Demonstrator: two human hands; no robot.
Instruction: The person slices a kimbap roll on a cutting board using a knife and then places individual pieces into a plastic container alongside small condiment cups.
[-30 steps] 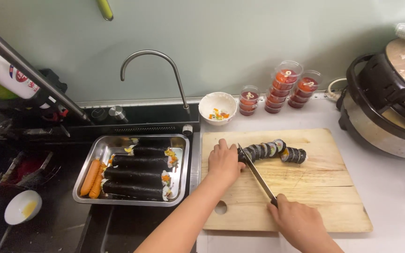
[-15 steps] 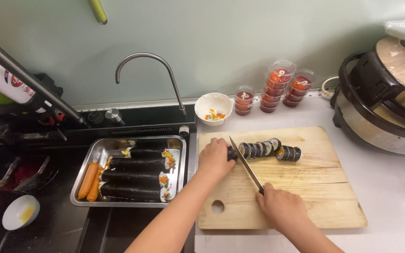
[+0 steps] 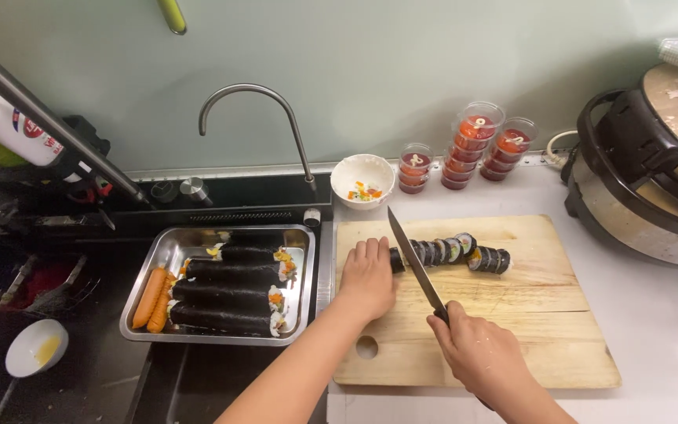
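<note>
On a wooden cutting board point(image 3: 543, 314) lies a dark seaweed rice roll point(image 3: 449, 253), most of it cut into slices. My left hand point(image 3: 367, 275) presses down on the roll's uncut left end and hides most of it. My right hand point(image 3: 480, 353) grips the black handle of a long kitchen knife point(image 3: 413, 263). The blade angles up and away from me, its edge at the roll just right of my left fingers.
A steel tray point(image 3: 308, 271) left of the board holds several whole rolls and two sausages. Behind the board are a small white bowl point(image 3: 362, 179), stacked red sauce cups point(image 3: 472, 141) and a curved tap point(image 3: 253, 118). A large rice cooker point(image 3: 645, 180) stands at the right.
The knife has lifted from lying low across the board to a raised angle at the roll's uncut end. My left hand stays on the roll, and the camera view has shifted slightly.
</note>
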